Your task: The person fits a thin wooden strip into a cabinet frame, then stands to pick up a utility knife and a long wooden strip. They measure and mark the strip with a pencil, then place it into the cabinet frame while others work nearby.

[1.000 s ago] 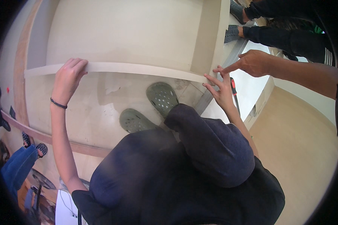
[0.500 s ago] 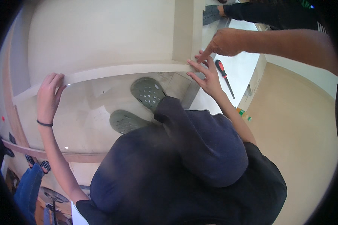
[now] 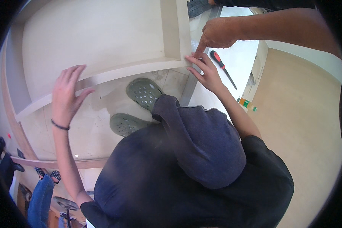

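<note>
Box frame [image 3: 91, 38], pale and shallow, with a long near rail [image 3: 112, 77]. White board [image 3: 241, 57] just right of the box frame. Green clogs [image 3: 143, 91] on the floor [image 3: 98, 135], on the near side of the box frame. Left hand [image 3: 66, 95] at the left part of the near rail, thumb and fingers wide apart; too hard to tell if touching. Other person's hand [image 3: 218, 33] by the box frame's right near corner, one finger pointing down. Right hand [image 3: 209, 74] at that corner too, fingers spread, tips on or right beside it. File [image 3: 216, 57], red and black handle, right of the box frame. Green-capped bottle [image 3: 246, 102], farther right. Likely step: checking or lining up the corner. Best next move, at a guess: left fingers curled over the rail, right fingers clear of the pointing finger.
</note>
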A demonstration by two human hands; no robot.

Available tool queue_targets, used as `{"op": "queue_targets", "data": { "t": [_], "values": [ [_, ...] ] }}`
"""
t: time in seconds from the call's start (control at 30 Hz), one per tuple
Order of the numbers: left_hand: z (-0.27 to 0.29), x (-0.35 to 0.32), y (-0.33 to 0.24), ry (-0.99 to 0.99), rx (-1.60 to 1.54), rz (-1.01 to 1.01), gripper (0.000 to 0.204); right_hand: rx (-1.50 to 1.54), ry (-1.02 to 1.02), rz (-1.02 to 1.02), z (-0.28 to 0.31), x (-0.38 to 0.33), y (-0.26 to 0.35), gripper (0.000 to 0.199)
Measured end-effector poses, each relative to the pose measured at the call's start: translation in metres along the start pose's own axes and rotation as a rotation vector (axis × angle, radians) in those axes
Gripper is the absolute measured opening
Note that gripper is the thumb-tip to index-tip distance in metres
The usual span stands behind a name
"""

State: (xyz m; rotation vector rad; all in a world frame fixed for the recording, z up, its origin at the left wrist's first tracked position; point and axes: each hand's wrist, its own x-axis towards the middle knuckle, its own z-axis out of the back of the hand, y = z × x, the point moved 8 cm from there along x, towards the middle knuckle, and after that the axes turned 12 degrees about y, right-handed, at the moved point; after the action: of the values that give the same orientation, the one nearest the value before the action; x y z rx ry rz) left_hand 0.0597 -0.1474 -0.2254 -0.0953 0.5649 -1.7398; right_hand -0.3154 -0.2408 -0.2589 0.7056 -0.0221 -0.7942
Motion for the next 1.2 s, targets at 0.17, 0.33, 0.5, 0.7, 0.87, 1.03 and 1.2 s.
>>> {"op": "queue_targets", "data": {
  "t": [0.17, 0.33, 0.5, 0.7, 0.87, 1.03, 1.2],
  "values": [
    [-0.034, 0.030, -0.037, 0.150, -0.044, -0.062, 0.060, -0.065, 0.034, 0.031, 0.004, 0.004, -0.001, 0.036],
    [-0.042, 0.031, -0.039, 0.171, 0.026, -0.076, 0.047, -0.091, 0.045, 0.044, 0.009, 0.008, 0.003, 0.030],
    [-0.043, 0.028, -0.033, 0.142, -0.035, -0.066, 0.039, -0.039, -0.024, 0.049, 0.014, 0.003, 0.007, 0.030],
    [-0.040, 0.027, -0.036, 0.100, -0.043, -0.093, 0.038, 0.016, -0.047, 0.072, 0.016, 0.002, 0.008, 0.031],
    [-0.041, 0.027, -0.036, 0.115, -0.039, -0.080, 0.036, 0.059, -0.031, 0.075, 0.015, 0.003, 0.006, 0.032],
    [-0.041, 0.027, -0.037, 0.115, -0.037, -0.085, 0.035, 0.046, -0.053, 0.061, 0.015, 0.003, 0.003, 0.030],
    [-0.037, 0.027, -0.041, 0.067, -0.024, -0.115, 0.033, 0.024, -0.053, 0.058, 0.011, 0.003, -0.002, 0.028]
  ]
}}
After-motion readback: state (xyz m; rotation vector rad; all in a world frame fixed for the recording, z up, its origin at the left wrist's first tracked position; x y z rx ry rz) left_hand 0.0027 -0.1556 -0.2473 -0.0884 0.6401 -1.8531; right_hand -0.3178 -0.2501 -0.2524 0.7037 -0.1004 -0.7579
